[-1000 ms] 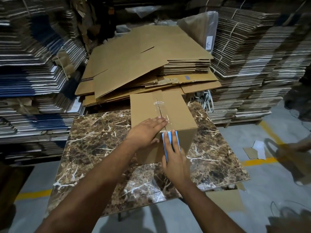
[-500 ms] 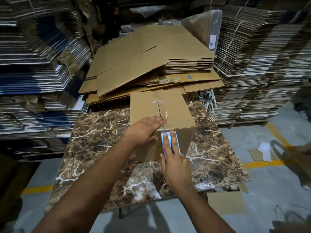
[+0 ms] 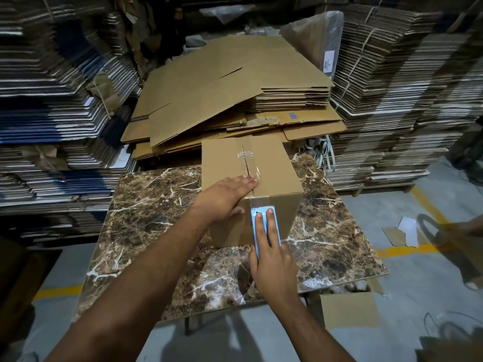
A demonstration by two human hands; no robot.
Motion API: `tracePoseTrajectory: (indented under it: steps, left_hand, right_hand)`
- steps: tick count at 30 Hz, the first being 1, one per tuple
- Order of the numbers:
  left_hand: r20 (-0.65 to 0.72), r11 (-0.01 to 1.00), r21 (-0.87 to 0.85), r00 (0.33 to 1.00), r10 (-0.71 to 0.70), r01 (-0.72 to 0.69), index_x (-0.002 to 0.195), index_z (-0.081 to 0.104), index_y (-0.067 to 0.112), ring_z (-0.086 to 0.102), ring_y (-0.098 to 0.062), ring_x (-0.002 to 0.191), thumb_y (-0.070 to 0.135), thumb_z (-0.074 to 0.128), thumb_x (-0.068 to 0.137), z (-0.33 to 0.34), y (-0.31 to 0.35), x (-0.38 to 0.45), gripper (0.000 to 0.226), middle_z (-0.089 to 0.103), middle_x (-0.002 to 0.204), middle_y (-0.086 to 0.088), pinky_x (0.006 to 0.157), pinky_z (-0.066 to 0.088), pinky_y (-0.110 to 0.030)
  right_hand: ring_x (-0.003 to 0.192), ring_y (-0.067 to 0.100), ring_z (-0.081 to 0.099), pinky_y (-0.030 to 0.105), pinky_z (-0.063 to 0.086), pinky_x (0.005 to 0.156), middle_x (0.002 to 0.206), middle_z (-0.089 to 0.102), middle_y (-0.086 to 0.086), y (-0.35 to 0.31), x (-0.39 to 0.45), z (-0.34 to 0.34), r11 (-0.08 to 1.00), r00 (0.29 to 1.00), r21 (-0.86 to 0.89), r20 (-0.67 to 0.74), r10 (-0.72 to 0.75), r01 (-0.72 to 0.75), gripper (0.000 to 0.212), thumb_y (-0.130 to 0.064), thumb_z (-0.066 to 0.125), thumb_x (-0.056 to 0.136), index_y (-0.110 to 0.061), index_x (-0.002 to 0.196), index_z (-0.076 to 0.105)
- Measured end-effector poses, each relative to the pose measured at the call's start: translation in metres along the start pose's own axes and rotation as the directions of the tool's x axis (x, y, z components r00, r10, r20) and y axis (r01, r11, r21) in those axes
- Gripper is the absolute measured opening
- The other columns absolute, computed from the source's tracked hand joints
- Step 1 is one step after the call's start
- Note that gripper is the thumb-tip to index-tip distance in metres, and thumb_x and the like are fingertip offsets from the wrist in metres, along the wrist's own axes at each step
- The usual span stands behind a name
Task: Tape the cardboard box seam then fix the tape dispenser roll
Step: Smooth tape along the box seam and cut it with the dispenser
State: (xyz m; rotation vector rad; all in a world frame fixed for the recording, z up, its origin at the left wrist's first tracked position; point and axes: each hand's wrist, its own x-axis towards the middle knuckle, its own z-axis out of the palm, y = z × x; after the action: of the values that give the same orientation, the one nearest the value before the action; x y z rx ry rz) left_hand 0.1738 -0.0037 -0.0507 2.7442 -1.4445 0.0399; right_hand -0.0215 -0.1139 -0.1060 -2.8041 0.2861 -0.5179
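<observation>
cardboard box (image 3: 274, 176) | brown, clear-taped seam | left hand (image 3: 227, 195) flat on top | right hand (image 3: 271, 257) gripping blue tape dispenser (image 3: 254, 218)

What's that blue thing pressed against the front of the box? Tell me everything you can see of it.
It is the tape dispenser, light blue and plastic-looking, with a toothed cutting edge at its top. It stands upright, flat against the near face of the cardboard box, just under the top edge where the clear tape comes over. The right hand holds it, two fingers stretched along its back. Its lower end is by the marble table. The roll is hidden.
</observation>
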Motion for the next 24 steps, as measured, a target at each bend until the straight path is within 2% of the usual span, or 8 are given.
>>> tracePoseTrajectory:
  steps: [3, 7, 17, 20, 24]
  left_hand:
    - [0.002, 1.0, 0.0, 1.0, 0.001, -0.001, 0.16, 0.007, 0.026, 0.014, -0.018, 0.155, 0.037, 0.066, 0.093, 0.0008, -0.0006, 0.0002, 0.09, 0.012, 0.169, 0.001, 0.126, 0.014, -0.038]
    - [0.016, 1.0, 0.004, 1.0, 0.002, -0.002, 0.16, 0.006, 0.027, 0.013, -0.018, 0.155, 0.038, 0.065, 0.093, -0.0002, -0.0014, 0.0015, 0.09, 0.011, 0.169, 0.001, 0.126, 0.012, -0.037]
    - [0.036, 1.0, 0.002, 0.999, -0.01, 0.01, 0.16, 0.005, 0.028, 0.012, -0.017, 0.155, 0.038, 0.065, 0.093, 0.001, -0.0021, 0.0025, 0.091, 0.011, 0.169, 0.003, 0.126, 0.014, -0.038]
    - [0.044, 1.0, -0.002, 0.999, -0.011, 0.011, 0.16, 0.005, 0.028, 0.012, -0.017, 0.155, 0.039, 0.066, 0.093, 0.0, -0.0027, 0.0034, 0.091, 0.011, 0.169, 0.002, 0.126, 0.014, -0.038]
    - [0.05, 1.0, -0.009, 0.999, -0.009, 0.009, 0.161, 0.008, 0.026, 0.014, -0.018, 0.155, 0.037, 0.067, 0.092, -0.0024, -0.0024, 0.0034, 0.091, 0.013, 0.169, 0.0, 0.124, 0.013, -0.037]
  right_hand:
    - [0.073, 0.027, 0.066, 0.034, 0.055, 0.062, 0.172, -0.002, 0.003, 0.0013, -0.0001, 0.0005, 1.0, 1.0, 0.016, 0.013, 0.001, -0.001, 0.079, -0.029, 0.049, 0.097, -0.024, 0.162, 0.005]
    - [0.072, 0.026, 0.066, 0.032, 0.055, 0.06, 0.172, 0.007, 0.002, 0.0029, -0.0026, -0.001, 1.0, 1.0, 0.017, -0.017, -0.004, 0.005, 0.074, -0.031, 0.048, 0.097, -0.023, 0.162, 0.013]
    - [0.08, 0.028, 0.067, 0.035, 0.057, 0.067, 0.172, 0.0, 0.0, 0.005, -0.0067, -0.0017, 0.999, 1.0, 0.051, 0.011, -0.009, 0.008, 0.069, -0.038, 0.033, 0.099, -0.023, 0.162, 0.008]
    - [0.08, 0.029, 0.068, 0.034, 0.057, 0.065, 0.172, 0.005, 0.001, 0.0074, -0.0076, -0.0028, 0.998, 1.0, 0.063, -0.001, -0.02, 0.02, 0.069, -0.038, 0.033, 0.099, -0.023, 0.162, 0.011]
    - [0.077, 0.028, 0.066, 0.033, 0.056, 0.064, 0.172, -0.003, -0.002, 0.0081, -0.0073, -0.003, 0.998, 0.999, 0.063, 0.023, -0.023, 0.022, 0.071, -0.037, 0.037, 0.1, -0.025, 0.162, 0.005]
